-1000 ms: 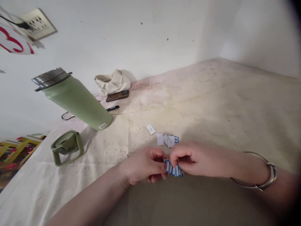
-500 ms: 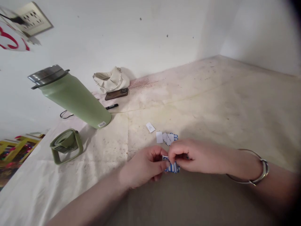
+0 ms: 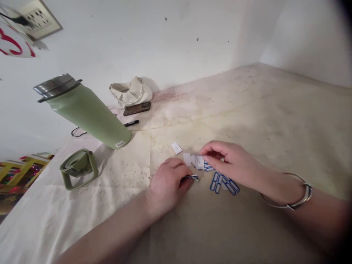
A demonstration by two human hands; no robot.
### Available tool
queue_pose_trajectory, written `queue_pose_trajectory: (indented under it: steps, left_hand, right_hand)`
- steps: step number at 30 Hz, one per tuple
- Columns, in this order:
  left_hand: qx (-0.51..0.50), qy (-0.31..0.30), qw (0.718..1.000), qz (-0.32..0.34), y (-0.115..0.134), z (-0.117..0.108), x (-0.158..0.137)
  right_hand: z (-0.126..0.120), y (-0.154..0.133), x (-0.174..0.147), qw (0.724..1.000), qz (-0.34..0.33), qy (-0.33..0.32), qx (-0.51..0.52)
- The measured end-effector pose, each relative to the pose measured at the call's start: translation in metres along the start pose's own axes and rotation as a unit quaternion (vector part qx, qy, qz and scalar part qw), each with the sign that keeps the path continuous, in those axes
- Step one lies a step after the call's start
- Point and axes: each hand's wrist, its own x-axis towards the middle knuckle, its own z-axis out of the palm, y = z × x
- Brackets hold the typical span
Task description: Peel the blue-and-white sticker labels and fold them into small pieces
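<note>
My left hand (image 3: 169, 181) is closed on a thin bundle of blue-and-white paper pieces (image 3: 194, 177), seen edge-on past the fingers. My right hand (image 3: 233, 161) pinches at the edge of a small white paper slip (image 3: 198, 162) bearing faint writing. Below my right fingers, several blue-outlined paper pieces (image 3: 216, 183) lie fanned on the cloth, and more blue edges show beside the slip. A blank white slip (image 3: 187, 159) lies just left of the written one. Farther up is another slip (image 3: 176, 147) with a small drawn mark.
A tall green tumbler (image 3: 93, 113) with a steel rim stands at left, its green handled lid (image 3: 79, 168) before it. Behind are a black pen (image 3: 132, 123), a phone (image 3: 136, 108) and a cream bag (image 3: 129, 91) by the wall. A wrinkled cloth (image 3: 115, 194) covers the table.
My right hand has moved from the bundle up to the written slip. The blue-outlined pieces now show on the cloth. My left hand has turned, tilting its bundle edge-on.
</note>
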Motion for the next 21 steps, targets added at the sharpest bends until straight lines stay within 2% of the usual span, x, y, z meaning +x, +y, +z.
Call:
queue_pose_trajectory:
  steps: [4, 9, 13, 17, 21]
  left_hand:
    - [0.025, 0.039, 0.999, -0.024, 0.000, -0.003, -0.001]
    - [0.043, -0.018, 0.996, -0.080, -0.001, -0.006, 0.002]
    - [0.014, -0.012, 0.996, -0.084, 0.000, -0.007, 0.002]
    - [-0.063, 0.007, 0.986, -0.155, 0.004, -0.007, -0.001]
    - [-0.213, 0.000, 0.949, -0.234, 0.004, -0.005, -0.003]
  right_hand:
    - [-0.003, 0.002, 0.004, 0.999, 0.010, 0.024, -0.021]
    - [-0.005, 0.013, 0.010, 0.995, 0.022, 0.045, -0.086]
    - [-0.001, 0.022, 0.012, 0.990, 0.004, 0.026, -0.135]
    - [0.009, 0.027, 0.012, 0.980, -0.057, 0.010, -0.193]
    - [0.018, 0.028, 0.012, 0.976, -0.073, 0.005, -0.204]
